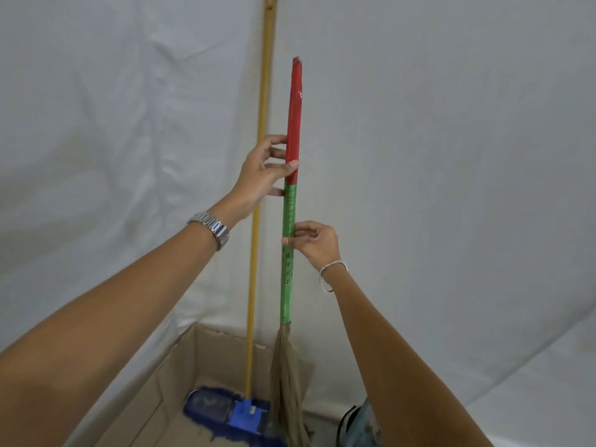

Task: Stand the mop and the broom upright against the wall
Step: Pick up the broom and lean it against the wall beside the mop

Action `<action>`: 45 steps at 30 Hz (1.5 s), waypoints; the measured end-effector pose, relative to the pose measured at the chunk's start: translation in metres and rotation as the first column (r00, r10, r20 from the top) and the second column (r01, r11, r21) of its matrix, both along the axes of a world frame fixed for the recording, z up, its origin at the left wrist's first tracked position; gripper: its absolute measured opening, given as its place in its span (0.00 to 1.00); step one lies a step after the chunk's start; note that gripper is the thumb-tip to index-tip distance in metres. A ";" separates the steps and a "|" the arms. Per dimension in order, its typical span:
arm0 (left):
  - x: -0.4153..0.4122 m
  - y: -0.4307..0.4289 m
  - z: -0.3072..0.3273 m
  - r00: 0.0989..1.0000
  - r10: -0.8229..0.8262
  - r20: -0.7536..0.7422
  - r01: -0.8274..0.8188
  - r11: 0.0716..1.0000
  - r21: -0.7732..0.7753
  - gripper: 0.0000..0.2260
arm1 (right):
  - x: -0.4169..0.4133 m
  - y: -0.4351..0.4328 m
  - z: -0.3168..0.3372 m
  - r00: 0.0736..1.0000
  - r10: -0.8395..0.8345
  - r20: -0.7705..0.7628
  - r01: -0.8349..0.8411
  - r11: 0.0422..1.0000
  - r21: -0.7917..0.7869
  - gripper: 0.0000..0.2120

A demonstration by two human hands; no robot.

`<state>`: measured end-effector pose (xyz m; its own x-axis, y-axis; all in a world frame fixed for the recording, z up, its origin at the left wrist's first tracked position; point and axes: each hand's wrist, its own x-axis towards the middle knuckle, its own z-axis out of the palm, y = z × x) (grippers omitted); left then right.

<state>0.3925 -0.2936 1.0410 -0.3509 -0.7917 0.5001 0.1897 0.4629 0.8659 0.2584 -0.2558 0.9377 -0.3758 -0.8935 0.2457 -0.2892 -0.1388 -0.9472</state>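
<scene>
Red-and-green broom (289,208) stands upright, bristles down, pinched by left hand (261,175) and right hand (317,243).

Top edge cuts off the mop (265,91).

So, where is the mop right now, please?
In the head view, the mop stands upright against the white wall, just left of the broom, its blue head inside the cardboard box.

mop (254,253) left of broom (290,246), in box (154,391)
</scene>
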 end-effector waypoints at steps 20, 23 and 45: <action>0.179 -0.220 -0.230 0.993 0.009 0.118 -0.039 0.966 0.257 0.16 | 0.185 -0.202 -0.232 0.995 0.102 0.001 -0.097 0.944 0.314 0.13; 0.185 -0.251 -0.263 0.986 0.045 0.160 -0.085 0.965 0.250 0.16 | 0.194 -0.238 -0.269 0.995 0.100 -0.028 -0.085 0.936 0.343 0.13; 0.182 -0.359 -0.383 0.910 0.326 0.256 -0.359 0.928 0.095 0.13 | 0.218 -0.347 -0.367 0.990 0.042 -0.135 0.020 0.903 0.430 0.20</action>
<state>0.5745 -0.6523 0.6576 -0.1385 -0.9386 0.3160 -0.1726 0.3370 0.9255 0.4763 -0.6028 0.5705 -0.3559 -0.9276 -0.1139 -0.4212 0.2680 -0.8665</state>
